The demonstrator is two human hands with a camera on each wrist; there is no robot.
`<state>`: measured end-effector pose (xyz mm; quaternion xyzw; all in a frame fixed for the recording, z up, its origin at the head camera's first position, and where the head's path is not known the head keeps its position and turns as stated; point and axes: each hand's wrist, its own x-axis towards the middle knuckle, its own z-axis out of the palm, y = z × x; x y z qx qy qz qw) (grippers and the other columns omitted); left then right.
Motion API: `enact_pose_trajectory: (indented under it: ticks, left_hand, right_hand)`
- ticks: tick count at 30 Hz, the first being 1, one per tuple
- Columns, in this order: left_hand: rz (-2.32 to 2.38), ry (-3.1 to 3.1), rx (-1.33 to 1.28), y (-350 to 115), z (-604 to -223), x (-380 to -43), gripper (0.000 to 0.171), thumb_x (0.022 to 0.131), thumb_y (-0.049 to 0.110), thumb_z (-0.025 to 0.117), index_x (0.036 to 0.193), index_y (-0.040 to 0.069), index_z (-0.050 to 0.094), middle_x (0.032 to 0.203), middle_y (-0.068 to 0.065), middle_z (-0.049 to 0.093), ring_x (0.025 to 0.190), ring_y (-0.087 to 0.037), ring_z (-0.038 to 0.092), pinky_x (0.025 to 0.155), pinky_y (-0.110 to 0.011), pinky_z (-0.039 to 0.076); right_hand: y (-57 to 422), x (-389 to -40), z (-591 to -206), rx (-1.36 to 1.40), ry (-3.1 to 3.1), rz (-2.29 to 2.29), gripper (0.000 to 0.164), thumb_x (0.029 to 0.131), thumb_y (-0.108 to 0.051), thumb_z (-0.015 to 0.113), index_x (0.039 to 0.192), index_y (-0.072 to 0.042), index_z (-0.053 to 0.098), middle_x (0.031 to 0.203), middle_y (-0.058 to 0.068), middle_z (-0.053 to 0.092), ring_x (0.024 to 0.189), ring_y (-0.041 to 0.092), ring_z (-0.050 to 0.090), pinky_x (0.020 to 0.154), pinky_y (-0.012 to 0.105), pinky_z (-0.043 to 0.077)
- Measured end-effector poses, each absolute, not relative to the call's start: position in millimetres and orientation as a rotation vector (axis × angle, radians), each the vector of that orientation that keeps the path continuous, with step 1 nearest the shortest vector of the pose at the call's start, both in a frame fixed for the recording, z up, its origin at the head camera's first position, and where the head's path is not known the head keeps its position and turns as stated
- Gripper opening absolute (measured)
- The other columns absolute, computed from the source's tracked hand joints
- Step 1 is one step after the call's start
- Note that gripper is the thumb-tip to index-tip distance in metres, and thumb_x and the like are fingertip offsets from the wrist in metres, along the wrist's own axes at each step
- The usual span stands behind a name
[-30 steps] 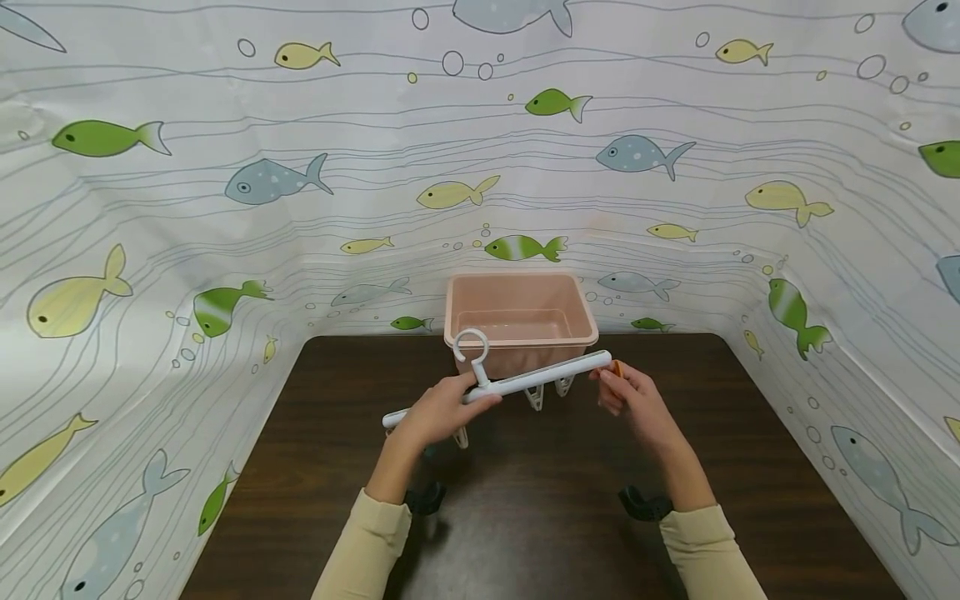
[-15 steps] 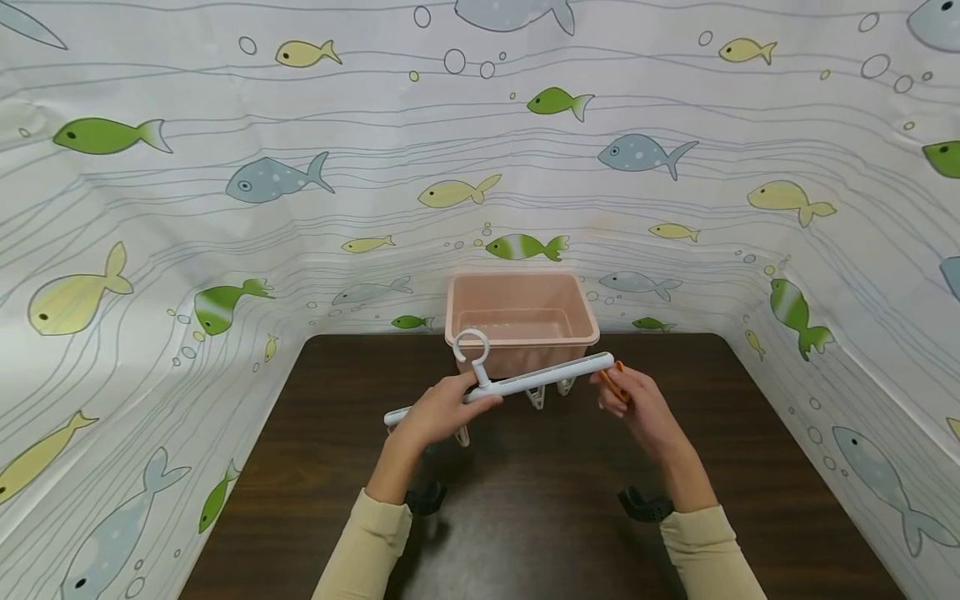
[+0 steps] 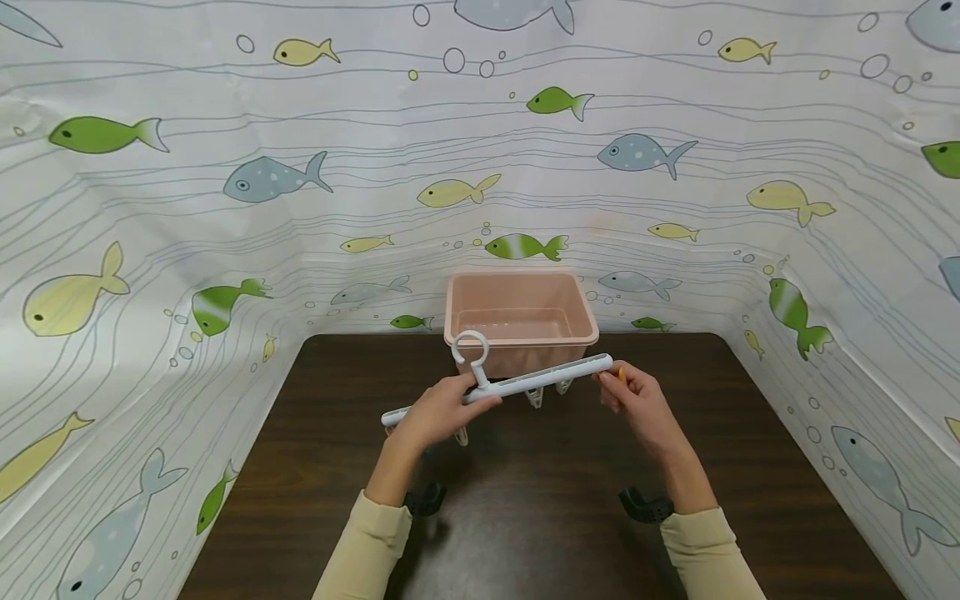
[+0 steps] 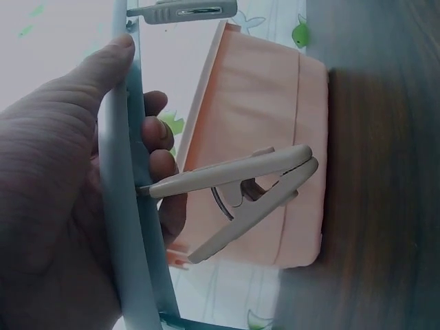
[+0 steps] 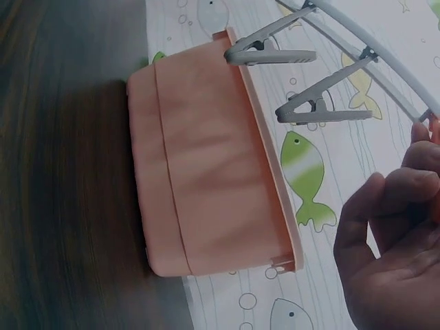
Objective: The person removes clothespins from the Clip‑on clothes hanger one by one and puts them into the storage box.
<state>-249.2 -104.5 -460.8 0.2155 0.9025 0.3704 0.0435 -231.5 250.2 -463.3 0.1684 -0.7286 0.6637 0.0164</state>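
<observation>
My left hand (image 3: 441, 412) grips a white clip hanger (image 3: 551, 377) near its middle, beside the round hook (image 3: 471, 335). The bar slants upward toward the right, above the table. In the left wrist view a beige clip (image 4: 227, 175) hangs from the bar, and my thumb lies along the bar. Two more clips dangle in the right wrist view, the nearer clip (image 5: 320, 100) with its legs spread. At the bar's right end my right hand (image 3: 643, 410) pinches a small orange piece (image 3: 622, 375); fingers hide most of it.
Behind the hanger a pink plastic bin (image 3: 517, 340) stands at the table's back edge. The dark wooden table (image 3: 525, 517) meets a white fish-print sheet (image 3: 360, 200) on the back and both sides.
The orange piece shows less than half a second ago, as the right fingers have turned slightly around it. The left hand and hanger have hardly moved.
</observation>
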Motion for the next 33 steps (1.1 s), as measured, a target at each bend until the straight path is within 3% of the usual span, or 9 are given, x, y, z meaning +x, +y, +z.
enact_pose_trajectory:
  ticks: [7,11,20,28,33]
  left_hand:
    - [1.125,2.761,0.640,-104.9,-460.8,-249.2,0.034,0.104,0.054,0.068,0.105,0.020,0.064,0.086,0.004,0.059,0.078,-0.015,0.055,0.074,-0.039,0.046]
    - [1.117,2.759,0.622,-105.6,-461.1,-248.0,0.033,0.104,0.054,0.068,0.107,0.021,0.065,0.086,0.004,0.059,0.079,-0.015,0.056,0.075,-0.039,0.047]
    - [1.094,2.760,0.605,-108.3,-463.3,-246.5,0.037,0.105,0.056,0.065,0.101,0.020,0.059,0.081,0.003,0.051,0.075,-0.015,0.052,0.072,-0.038,0.044]
    - [1.110,2.753,0.631,-110.0,-465.0,-246.0,0.035,0.105,0.055,0.065,0.098,0.021,0.060,0.080,0.004,0.050,0.074,-0.014,0.052,0.072,-0.037,0.044]
    - [1.125,2.736,0.642,-110.0,-465.1,-246.3,0.035,0.104,0.054,0.066,0.096,0.021,0.061,0.078,0.004,0.048,0.071,-0.013,0.049,0.070,-0.036,0.043]
  right_hand:
    - [247.1,-230.6,-461.4,0.441,-2.332,1.871,0.020,0.113,-0.020,0.059,0.112,-0.001,0.066,0.076,-0.002,0.052,0.070,0.014,0.050,0.066,0.029,0.045]
    - [246.9,-230.9,-462.0,0.429,-2.385,1.773,0.023,0.113,-0.020,0.059,0.116,0.001,0.067,0.081,0.001,0.054,0.071,0.020,0.052,0.063,0.027,0.047]
    - [245.4,-229.8,-462.2,0.403,-2.527,1.633,0.034,0.116,-0.028,0.053,0.126,0.001,0.067,0.094,0.008,0.058,0.088,0.017,0.059,0.081,0.023,0.056]
    - [241.7,-228.3,-460.3,0.418,-2.477,1.560,0.024,0.114,-0.020,0.057,0.119,0.001,0.067,0.093,0.008,0.056,0.080,0.021,0.054,0.068,0.025,0.047]
    - [239.2,-228.1,-462.0,0.411,-2.432,1.554,0.020,0.112,-0.015,0.059,0.118,0.003,0.066,0.088,0.005,0.052,0.073,0.016,0.049,0.062,0.026,0.042]
